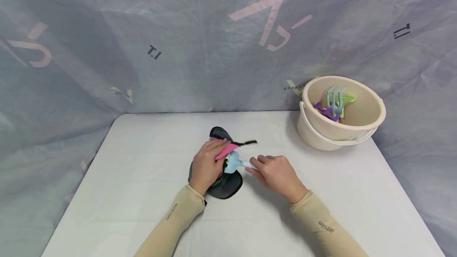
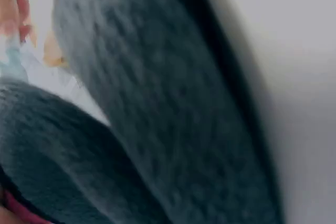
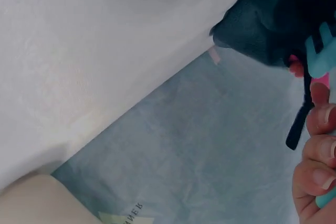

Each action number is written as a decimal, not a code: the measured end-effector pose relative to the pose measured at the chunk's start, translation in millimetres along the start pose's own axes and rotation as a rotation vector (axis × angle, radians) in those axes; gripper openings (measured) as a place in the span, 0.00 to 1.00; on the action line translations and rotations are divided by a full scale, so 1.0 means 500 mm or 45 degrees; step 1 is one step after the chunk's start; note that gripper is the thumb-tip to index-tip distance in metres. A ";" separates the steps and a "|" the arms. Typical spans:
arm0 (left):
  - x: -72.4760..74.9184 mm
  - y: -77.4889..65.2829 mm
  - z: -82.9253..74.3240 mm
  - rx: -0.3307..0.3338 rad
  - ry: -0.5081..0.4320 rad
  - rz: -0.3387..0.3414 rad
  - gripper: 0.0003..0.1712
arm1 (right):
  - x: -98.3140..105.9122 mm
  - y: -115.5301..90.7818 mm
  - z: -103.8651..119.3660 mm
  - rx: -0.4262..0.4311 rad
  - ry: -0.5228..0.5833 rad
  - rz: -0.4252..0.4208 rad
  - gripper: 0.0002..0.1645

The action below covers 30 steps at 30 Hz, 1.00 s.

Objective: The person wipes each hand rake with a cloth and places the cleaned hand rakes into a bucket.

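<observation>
A dark grey fleecy cloth item (image 1: pixel 225 186) with black edging, a pink band (image 1: pixel 226 152) and a thin black strap lies on the table; its exact kind is unclear. My left hand (image 1: pixel 206 166) grips it from above, hiding its middle. My right hand (image 1: pixel 276 171) holds a light blue toy fork (image 1: pixel 233 162) by its handle, the head pointing left at the item's opening. In the right wrist view, the fork's prongs (image 3: pixel 319 56) overlap the dark cloth. Thick grey folds (image 2: pixel 147 87) fill most of the left wrist view.
A cream bucket (image 1: pixel 315 138) with its handle down stands at the table's back right. Inside are a blue toy rake (image 1: pixel 335 102), a green toy piece (image 1: pixel 348 98) and purple pieces (image 1: pixel 326 111). A grey printed cloth (image 1: pixel 200 50) hangs behind the white table (image 1: pixel 143 150).
</observation>
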<state>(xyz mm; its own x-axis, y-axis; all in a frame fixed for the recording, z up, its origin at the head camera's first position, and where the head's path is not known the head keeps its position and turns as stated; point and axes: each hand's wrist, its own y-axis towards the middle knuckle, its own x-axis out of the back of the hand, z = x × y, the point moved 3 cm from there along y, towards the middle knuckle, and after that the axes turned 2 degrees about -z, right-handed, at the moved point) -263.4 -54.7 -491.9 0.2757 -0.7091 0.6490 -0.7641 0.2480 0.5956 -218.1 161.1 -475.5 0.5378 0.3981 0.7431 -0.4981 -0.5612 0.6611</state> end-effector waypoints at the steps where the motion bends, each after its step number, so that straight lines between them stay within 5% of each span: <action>1: 0.003 0.001 0.003 0.057 -0.024 -0.021 0.18 | 0.000 0.001 0.001 0.011 0.000 -0.009 0.18; 6: 0.018 0.008 0.014 0.260 -0.196 -0.173 0.05 | -0.001 0.001 0.001 -0.018 0.037 -0.021 0.16; 9: 0.023 0.009 0.024 0.413 -0.411 -0.253 0.12 | -0.004 0.000 -0.002 -0.066 0.067 -0.003 0.15; 17: -0.006 -0.005 0.055 0.950 -1.386 -0.164 0.18 | -0.012 -0.005 -0.018 -0.289 0.318 0.002 0.08; 20: -0.008 -0.008 0.052 0.986 -1.524 -0.233 0.19 | -0.011 -0.004 -0.021 -0.336 0.408 -0.008 0.07; 24: 0.000 -0.001 0.048 0.918 -1.636 -0.383 0.20 | -0.009 0.000 -0.024 -0.401 0.483 0.008 0.07; 30: 0.012 0.008 0.051 0.890 -1.795 -0.416 0.21 | -0.008 -0.006 -0.026 -0.462 0.493 0.034 0.07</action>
<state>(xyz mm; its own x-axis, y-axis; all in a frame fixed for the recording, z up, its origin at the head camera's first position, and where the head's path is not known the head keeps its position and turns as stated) -279.5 -75.1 -497.7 0.0433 -0.7798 -0.6245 -0.9959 -0.0836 0.0353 -227.8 170.5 -478.9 0.2653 0.6647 0.6984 -0.7486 -0.3146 0.5837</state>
